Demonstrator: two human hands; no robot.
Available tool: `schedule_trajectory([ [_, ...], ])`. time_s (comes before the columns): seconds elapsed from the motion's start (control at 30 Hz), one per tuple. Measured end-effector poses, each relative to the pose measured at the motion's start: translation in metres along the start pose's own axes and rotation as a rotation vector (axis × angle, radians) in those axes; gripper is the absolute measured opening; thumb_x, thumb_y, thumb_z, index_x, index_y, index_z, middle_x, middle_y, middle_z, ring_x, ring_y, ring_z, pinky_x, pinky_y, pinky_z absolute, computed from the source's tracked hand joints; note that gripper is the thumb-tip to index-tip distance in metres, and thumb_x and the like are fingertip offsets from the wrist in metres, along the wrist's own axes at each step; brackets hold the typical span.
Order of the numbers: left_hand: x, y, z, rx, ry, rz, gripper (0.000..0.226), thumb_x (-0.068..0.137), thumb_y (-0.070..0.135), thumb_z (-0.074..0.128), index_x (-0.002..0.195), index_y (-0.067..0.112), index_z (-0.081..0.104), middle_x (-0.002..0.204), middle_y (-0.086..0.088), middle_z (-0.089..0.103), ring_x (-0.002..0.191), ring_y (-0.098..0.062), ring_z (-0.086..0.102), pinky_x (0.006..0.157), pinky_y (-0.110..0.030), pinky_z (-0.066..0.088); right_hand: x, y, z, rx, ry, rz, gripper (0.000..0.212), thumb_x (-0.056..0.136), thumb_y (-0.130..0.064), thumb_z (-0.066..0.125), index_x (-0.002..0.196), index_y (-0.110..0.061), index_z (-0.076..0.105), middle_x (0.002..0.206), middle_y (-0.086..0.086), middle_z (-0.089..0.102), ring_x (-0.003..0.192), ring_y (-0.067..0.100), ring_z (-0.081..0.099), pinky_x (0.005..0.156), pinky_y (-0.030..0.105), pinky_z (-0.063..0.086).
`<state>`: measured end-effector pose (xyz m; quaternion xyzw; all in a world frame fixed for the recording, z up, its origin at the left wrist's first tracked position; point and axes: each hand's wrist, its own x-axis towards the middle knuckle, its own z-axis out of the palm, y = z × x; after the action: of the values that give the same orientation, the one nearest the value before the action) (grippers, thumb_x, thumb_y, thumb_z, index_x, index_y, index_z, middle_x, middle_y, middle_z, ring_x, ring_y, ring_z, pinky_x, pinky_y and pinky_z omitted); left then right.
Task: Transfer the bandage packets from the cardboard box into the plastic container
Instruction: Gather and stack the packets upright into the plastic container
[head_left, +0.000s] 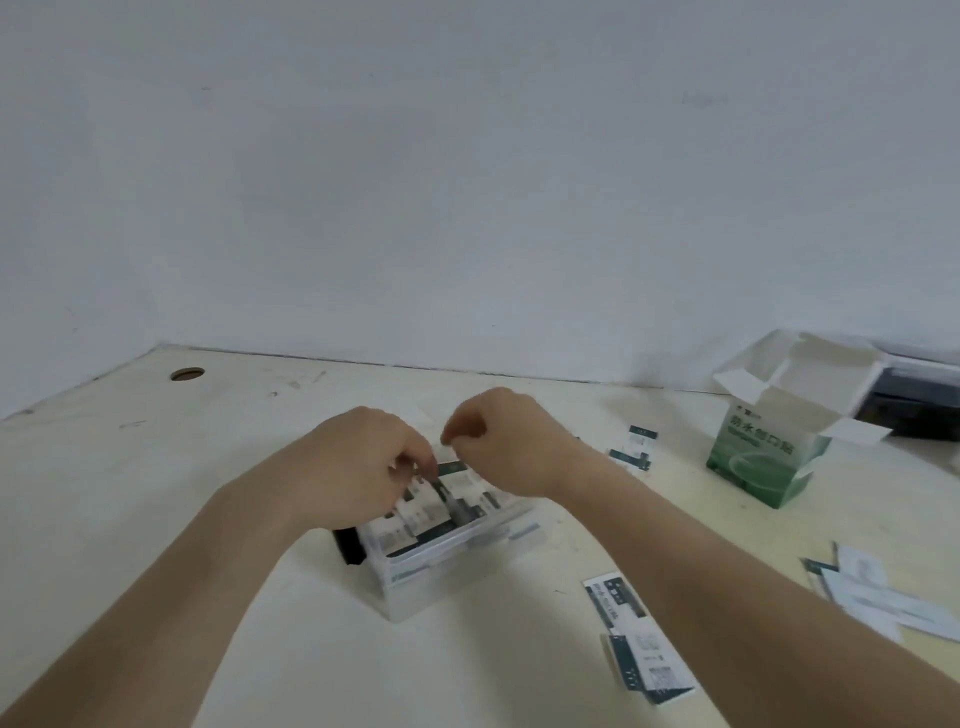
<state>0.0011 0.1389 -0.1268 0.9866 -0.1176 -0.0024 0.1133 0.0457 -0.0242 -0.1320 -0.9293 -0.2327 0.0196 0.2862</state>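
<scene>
A clear plastic container (447, 566) sits mid-table, holding several white-and-green bandage packets (415, 512). My left hand (358, 457) reaches into it from the left, fingertips curled onto a packet. My right hand (498, 441) hovers over the container's far side with fingers curled; whether it holds anything is unclear. The green and white cardboard box (769, 441) stands open at the right. Loose packets (613, 603) lie on the table in front of my right forearm, with others (636, 447) beyond it.
A heap of packets (878, 597) lies near the right edge. A black object (914, 410) sits behind the box by the wall. A small black item (349, 545) rests against the container's left side. A cable hole (187, 373) marks the table's far left.
</scene>
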Motion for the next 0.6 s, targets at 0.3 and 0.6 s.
schedule_trajectory([
  [0.3, -0.005, 0.106, 0.034, -0.250, 0.025, 0.301, 0.027, 0.087, 0.015, 0.054, 0.089, 0.035, 0.072, 0.091, 0.020, 0.065, 0.081, 0.000, 0.058, 0.074, -0.012, 0.045, -0.082, 0.078, -0.095, 0.020, -0.022, 0.210, 0.029, 0.086, -0.034, 0.069, 0.114, -0.028, 0.063, 0.098, -0.009, 0.065, 0.085, 0.011, 0.064, 0.078, 0.023, 0.051],
  [0.6, 0.004, 0.188, 0.116, -0.019, -0.176, 0.579, 0.061, 0.088, 0.066, 0.044, 0.143, 0.052, 0.021, 0.159, 0.010, 0.005, 0.145, -0.006, -0.003, 0.120, -0.039, 0.004, -0.155, 0.160, -0.110, -0.335, -0.301, 0.505, 0.060, 0.095, -0.047, 0.051, 0.148, -0.031, 0.028, 0.155, 0.001, 0.033, 0.136, 0.024, 0.039, 0.109, 0.037, 0.032],
])
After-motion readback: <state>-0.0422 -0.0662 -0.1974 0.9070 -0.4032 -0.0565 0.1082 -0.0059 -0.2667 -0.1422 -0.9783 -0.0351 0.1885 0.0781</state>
